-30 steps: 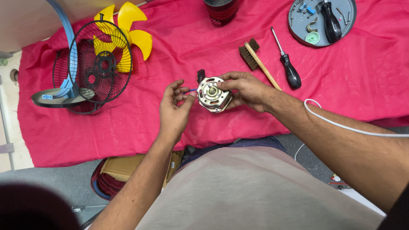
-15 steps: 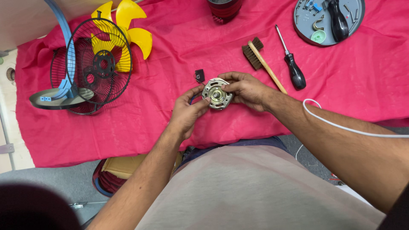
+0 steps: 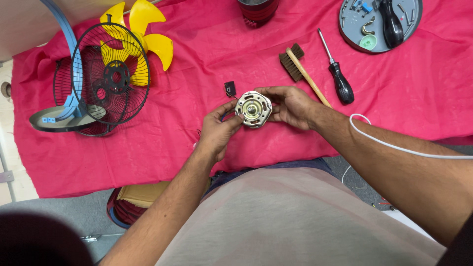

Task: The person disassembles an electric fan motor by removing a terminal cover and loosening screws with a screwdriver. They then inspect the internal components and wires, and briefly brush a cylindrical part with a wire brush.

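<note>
The round metal fan motor (image 3: 253, 109) is gripped between left hand (image 3: 219, 132) and right hand (image 3: 290, 106) above the red cloth (image 3: 162, 148), its shaft apparently facing upward. Bare cloth is left around it; a small black part (image 3: 229, 88) lies just beyond.

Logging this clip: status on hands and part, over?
Left hand and right hand both gripping round metal motor above red cloth. Nothing in the way; brush and screwdriver lie beyond.

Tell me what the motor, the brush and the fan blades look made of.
Motor: bare metal, likely; silvery cast housing with a shiny hub.
Brush: pale wooden handle, dark bristles.
Fan blades: glossy yellow plastic, apparently moulded in one piece.
</note>
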